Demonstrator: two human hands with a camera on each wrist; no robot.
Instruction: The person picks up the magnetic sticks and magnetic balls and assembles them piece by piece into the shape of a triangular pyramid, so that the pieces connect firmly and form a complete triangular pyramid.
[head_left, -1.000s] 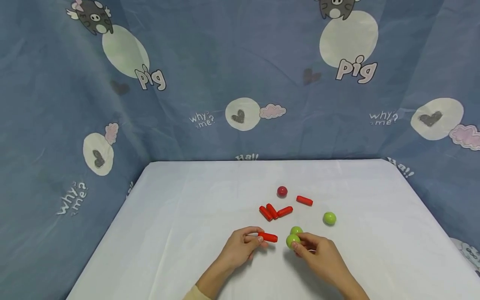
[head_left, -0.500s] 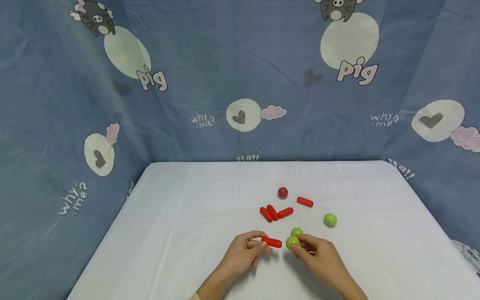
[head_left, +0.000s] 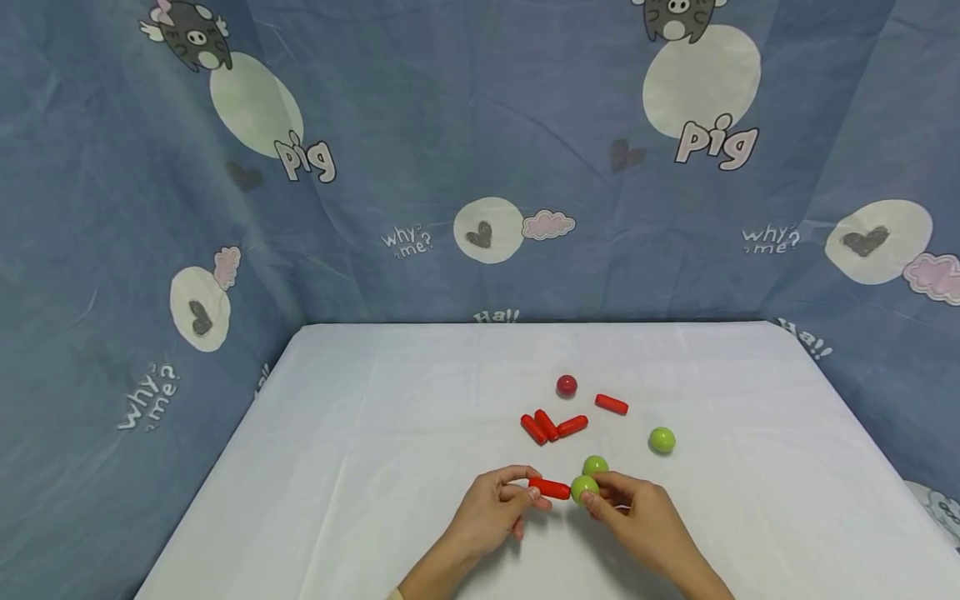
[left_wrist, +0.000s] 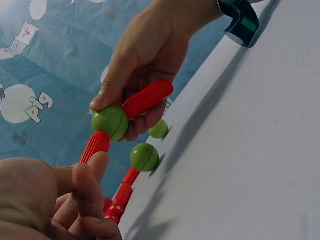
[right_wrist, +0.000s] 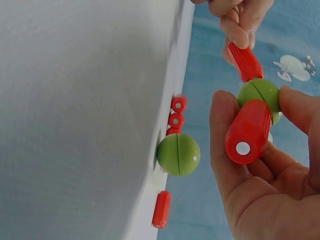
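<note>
My left hand (head_left: 483,512) pinches a red rod (head_left: 551,488) between thumb and fingers. My right hand (head_left: 648,521) holds a green ball (head_left: 584,490) with its thumb and fingertips. In the left wrist view, the far end of the left hand's rod (left_wrist: 95,146) meets the ball (left_wrist: 110,122). A second red rod (right_wrist: 248,131) projects from the ball over the right palm, with a round silvery spot on its end; the head view hides it behind the right hand. Both hands are above the table. Just behind the held ball lies another green ball (head_left: 596,465).
The white table (head_left: 397,392) bears a cluster of red rods (head_left: 546,425), a lone red rod (head_left: 612,404) behind it, a dark red ball (head_left: 567,385) and a green ball (head_left: 662,440) to the right. A blue patterned cloth (head_left: 360,167) hangs behind.
My left hand has moved right and slightly nearer with its red rod, closing the gap to the green ball. My right hand has stayed nearly still with the ball.
</note>
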